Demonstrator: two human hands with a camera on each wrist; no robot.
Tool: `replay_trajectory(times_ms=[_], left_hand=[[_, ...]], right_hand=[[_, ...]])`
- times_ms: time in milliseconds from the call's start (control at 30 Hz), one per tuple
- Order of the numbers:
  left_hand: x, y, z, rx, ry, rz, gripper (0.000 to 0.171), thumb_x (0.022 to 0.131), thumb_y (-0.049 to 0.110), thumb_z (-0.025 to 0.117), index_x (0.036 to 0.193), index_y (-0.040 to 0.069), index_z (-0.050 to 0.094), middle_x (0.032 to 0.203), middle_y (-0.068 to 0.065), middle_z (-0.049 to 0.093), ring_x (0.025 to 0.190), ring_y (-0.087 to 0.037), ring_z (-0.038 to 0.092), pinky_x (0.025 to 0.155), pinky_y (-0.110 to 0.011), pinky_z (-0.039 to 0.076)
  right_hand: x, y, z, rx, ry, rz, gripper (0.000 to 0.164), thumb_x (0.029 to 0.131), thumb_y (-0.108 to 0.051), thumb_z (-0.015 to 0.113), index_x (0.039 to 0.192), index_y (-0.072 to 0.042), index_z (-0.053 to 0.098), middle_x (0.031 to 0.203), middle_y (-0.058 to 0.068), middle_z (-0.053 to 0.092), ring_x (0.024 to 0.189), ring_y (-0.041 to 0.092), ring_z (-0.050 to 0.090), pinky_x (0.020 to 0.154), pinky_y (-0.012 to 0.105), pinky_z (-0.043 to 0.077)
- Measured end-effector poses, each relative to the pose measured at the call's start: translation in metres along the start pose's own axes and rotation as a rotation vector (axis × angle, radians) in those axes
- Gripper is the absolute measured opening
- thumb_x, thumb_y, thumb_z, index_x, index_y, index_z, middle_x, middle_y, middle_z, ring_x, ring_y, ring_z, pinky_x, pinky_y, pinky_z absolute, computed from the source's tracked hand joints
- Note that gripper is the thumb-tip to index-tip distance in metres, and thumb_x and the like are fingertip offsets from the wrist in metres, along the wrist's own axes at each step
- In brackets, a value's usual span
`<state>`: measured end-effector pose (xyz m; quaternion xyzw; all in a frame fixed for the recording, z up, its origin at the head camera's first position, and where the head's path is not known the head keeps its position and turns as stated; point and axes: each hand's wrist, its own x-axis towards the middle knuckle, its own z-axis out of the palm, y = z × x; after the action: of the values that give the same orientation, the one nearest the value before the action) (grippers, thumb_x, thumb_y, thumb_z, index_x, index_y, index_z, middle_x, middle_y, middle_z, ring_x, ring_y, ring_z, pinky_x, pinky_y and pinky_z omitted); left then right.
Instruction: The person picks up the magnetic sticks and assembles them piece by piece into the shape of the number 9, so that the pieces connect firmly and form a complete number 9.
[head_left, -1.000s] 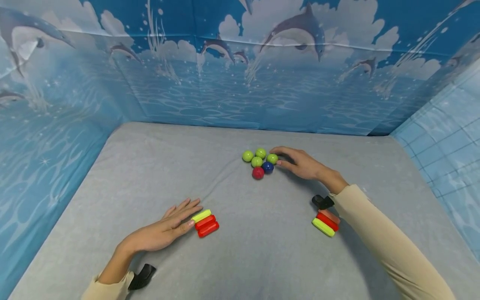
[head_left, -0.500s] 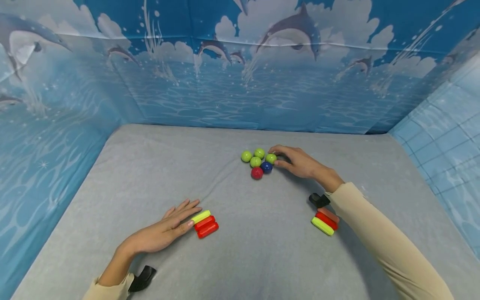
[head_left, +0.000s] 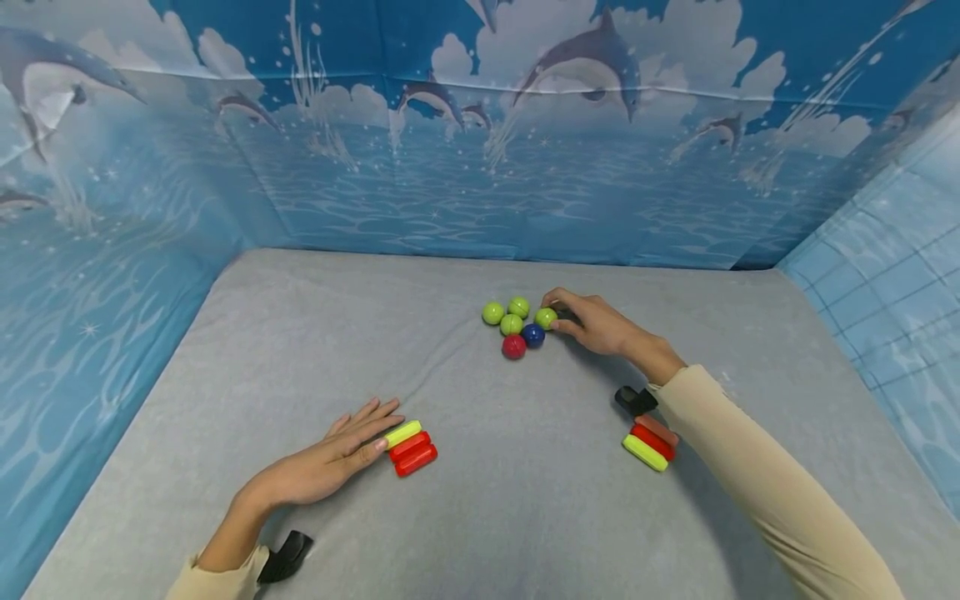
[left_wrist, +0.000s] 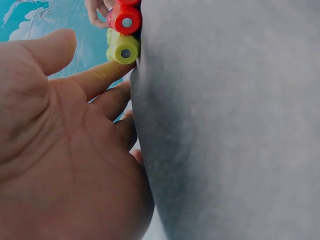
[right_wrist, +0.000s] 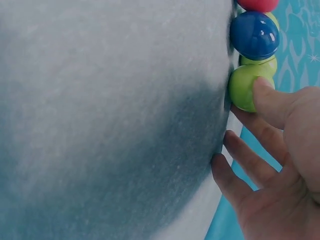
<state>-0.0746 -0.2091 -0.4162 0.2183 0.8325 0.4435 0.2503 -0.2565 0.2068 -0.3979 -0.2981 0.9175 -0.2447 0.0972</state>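
My right hand [head_left: 600, 325] pinches a green ball [head_left: 545, 318] between thumb and forefinger; in the right wrist view the thumb lies on the ball's [right_wrist: 245, 89] side. This ball sits at the right of a cluster with several other green balls [head_left: 512, 324], a blue ball [head_left: 533, 335] and a red ball [head_left: 513, 347]. Flat on the cloth, my left hand [head_left: 315, 467] has its fingers straight. Its forefinger and thumb touch a yellow-green magnetic rod [head_left: 403, 434], which lies side by side with two red magnetic rods [head_left: 413, 454]. Metal discs show in the rod ends in the left wrist view.
Below my right forearm lies another row of rods: a yellow-green rod [head_left: 645, 453], a red rod [head_left: 653, 442] and an orange rod [head_left: 657, 431]. Grey cloth [head_left: 510, 517] covers the table. Blue dolphin-print curtains [head_left: 450, 183] stand behind and at the sides.
The pinched green ball has shifted very slightly right, with a small gap now between it and the neighbouring green balls. My left hand and the rods have stayed put.
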Motion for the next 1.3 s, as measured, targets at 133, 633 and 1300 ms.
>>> replay_trajectory(times_ms=[133, 633, 1300], left_hand=[[0.0, 0.0, 0.0, -0.004, 0.002, 0.0, 0.049, 0.109, 0.032, 0.04, 0.155, 0.016, 0.038, 0.167, -0.012, 0.017, 0.155, -0.04, -0.002, 0.115, -0.068, -0.007], [0.002, 0.002, 0.0, 0.016, 0.002, -0.001, 0.048, 0.109, 0.033, 0.041, 0.155, 0.018, 0.039, 0.167, -0.011, 0.017, 0.155, -0.039, -0.003, 0.116, -0.067, -0.007], [0.001, 0.002, 0.002, 0.16, 0.093, 0.028, 0.043, 0.106, 0.03, 0.05, 0.147, 0.018, 0.051, 0.164, -0.009, 0.029, 0.153, -0.041, 0.014, 0.116, -0.069, 0.012]], right_hand=[[0.0, 0.0, -0.001, 0.021, -0.006, 0.013, 0.033, 0.101, -0.011, 0.059, 0.133, -0.007, 0.051, 0.131, 0.018, 0.064, 0.127, 0.037, 0.057, 0.106, 0.056, 0.042], [-0.006, 0.006, -0.008, 0.071, -0.033, -0.012, 0.039, 0.102, -0.003, 0.054, 0.141, -0.004, 0.055, 0.143, 0.018, 0.055, 0.136, 0.038, 0.048, 0.107, 0.055, 0.042], [-0.022, 0.002, -0.009, 0.107, 0.007, 0.021, 0.037, 0.101, -0.007, 0.059, 0.137, -0.009, 0.06, 0.135, 0.019, 0.057, 0.12, 0.041, 0.059, 0.097, 0.058, 0.048]])
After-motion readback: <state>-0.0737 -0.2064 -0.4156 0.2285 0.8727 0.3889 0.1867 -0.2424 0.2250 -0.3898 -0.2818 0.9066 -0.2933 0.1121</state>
